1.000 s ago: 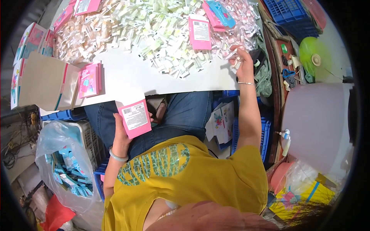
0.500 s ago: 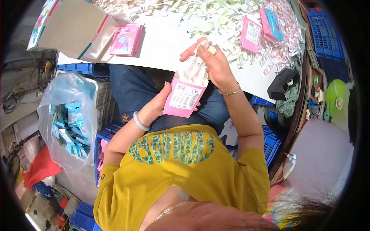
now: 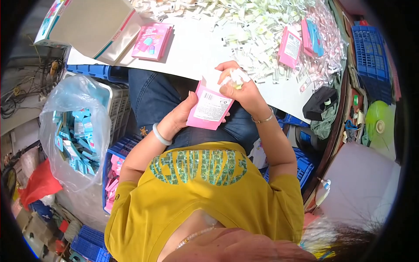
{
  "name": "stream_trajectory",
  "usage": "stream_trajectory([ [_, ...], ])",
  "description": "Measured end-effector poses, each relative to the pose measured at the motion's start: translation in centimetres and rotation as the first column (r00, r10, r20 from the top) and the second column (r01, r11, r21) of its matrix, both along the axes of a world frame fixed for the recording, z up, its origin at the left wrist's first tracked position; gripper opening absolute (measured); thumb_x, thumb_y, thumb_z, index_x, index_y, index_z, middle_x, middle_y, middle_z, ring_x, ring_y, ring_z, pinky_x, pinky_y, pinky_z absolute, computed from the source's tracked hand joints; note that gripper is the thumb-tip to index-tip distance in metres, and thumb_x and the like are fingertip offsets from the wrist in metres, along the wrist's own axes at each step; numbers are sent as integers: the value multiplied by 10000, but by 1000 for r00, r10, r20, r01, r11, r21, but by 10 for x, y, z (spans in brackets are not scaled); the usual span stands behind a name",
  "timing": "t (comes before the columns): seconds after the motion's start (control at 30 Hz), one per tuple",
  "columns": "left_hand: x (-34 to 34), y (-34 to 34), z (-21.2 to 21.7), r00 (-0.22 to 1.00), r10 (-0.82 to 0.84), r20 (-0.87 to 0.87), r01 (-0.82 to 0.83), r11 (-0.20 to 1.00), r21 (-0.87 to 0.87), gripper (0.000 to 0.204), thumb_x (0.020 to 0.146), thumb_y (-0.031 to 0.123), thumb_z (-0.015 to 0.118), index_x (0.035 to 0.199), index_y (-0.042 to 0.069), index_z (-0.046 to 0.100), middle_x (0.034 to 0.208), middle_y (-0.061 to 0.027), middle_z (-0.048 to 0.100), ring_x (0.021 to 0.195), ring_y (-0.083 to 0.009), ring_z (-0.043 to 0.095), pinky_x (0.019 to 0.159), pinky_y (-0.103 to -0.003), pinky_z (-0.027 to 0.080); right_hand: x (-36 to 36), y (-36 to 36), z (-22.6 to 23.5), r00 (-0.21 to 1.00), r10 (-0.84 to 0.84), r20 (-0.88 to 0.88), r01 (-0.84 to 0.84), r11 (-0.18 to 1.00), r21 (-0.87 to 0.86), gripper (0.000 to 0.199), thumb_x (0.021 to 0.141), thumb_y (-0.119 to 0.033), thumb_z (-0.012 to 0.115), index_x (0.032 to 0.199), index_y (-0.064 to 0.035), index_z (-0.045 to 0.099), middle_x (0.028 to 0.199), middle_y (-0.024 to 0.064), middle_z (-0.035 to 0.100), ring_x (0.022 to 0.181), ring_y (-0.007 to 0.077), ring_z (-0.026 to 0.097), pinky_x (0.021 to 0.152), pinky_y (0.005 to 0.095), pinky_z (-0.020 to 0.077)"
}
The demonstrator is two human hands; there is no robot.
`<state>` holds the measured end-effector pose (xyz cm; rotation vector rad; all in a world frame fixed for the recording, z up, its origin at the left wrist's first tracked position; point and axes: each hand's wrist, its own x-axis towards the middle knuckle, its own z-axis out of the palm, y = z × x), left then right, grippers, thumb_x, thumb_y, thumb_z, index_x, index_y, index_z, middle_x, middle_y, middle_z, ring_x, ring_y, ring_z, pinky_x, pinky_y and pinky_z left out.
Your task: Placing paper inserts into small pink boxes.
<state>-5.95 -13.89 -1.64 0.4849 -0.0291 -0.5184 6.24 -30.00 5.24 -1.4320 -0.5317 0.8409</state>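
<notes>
A small pink box with a white printed label sits in my left hand, whose thumb and fingers close around it. Its top end is open and tilts away from me over my lap. Just above that open end, my right hand is closed on several small clear-and-white packets, some of them yellowish. What the pieces are exactly is too small to tell. How much the box holds is hidden from this angle. Beyond the hands, a wide pile of similar small packets covers the white tabletop.
A large open carton lies at the far left beside stacked pink boxes. More pink boxes lie on the pile at right. Left of my legs stands a clear bag of blue boxes. Blue crates stand at far right.
My right hand has drawn back toward the box's open end and curled more tightly around the packets. The packets that stuck up from the box's opening no longer show there.
</notes>
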Motion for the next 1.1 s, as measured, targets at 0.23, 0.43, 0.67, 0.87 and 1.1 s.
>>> stream_trajectory([
  [0.23, -3, 6, 4, 998, -14, 56, 9, 996, 91, 1152, 696, 825, 470, 1438, -32, 269, 1351, -262, 458, 1198, -379, 525, 983, -495, 461, 15, -9, 29, 831, 78, 551, -61, 997, -49, 251, 877, -192, 614, 1047, -8, 627, 1192, 128, 546, 1119, 260, 487, 1053, 352, 303],
  [0.43, -7, 1, 13, 998, 62, 25, -64, 992, 109, 1149, 687, 831, 474, 1419, -38, 304, 1341, -256, 466, 1201, -370, 525, 990, -481, 461, 2, -11, 17, 822, 74, 565, 0, 992, -130, 138, 895, -89, 567, 991, -38, 651, 1154, 110, 572, 1142, 236, 484, 1006, 341, 343],
  [0.67, -13, 5, 3, 997, 61, 50, -60, 998, -3, 1011, 783, 716, 542, 1424, -31, 311, 1343, -236, 480, 1203, -348, 527, 1010, -445, 444, -3, -5, 18, 945, -67, 319, 109, 988, -114, 54, 833, -21, 656, 884, -14, 643, 1026, 64, 578, 983, 172, 560, 890, 279, 419],
  [0.87, -23, 9, -8, 996, -18, 89, 26, 995, -96, 932, 841, 674, 504, 1423, -28, 315, 1353, -224, 479, 1223, -330, 516, 1031, -428, 424, -13, -8, 17, 920, 117, 374, -35, 975, -218, 31, 847, -30, 653, 829, -15, 634, 954, 47, 569, 942, 126, 538, 818, 241, 429],
  [1.1, -50, 15, -15, 989, 145, 42, -150, 927, 343, 628, 986, 411, 456, 1427, -12, 312, 1313, -177, 521, 1177, -238, 538, 992, -361, 432, -36, -13, -1, 955, 23, 295, 22, 989, -147, 195, 788, -45, 728, 956, -24, 632, 954, 83, 592, 882, 175, 575, 812, 256, 455],
])
